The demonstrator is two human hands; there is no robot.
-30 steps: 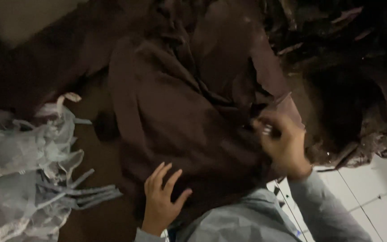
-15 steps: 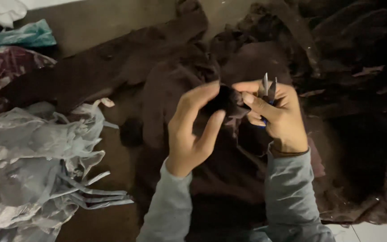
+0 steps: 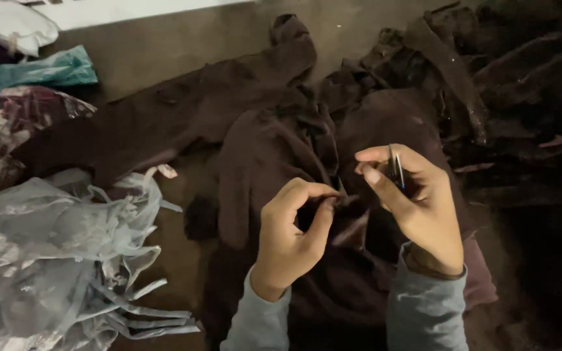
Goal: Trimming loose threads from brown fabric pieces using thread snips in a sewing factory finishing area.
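Head view: snips (image 3: 395, 168) half-hidden in right hand (image 3: 417, 208).

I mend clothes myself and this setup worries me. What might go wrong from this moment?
The small metal snips in the right hand point close to the left hand fingertips, which pinch the brown garment; a slip may nick them. The light is dim and the cloth dark, so a cut could catch fabric rather than a loose thread.
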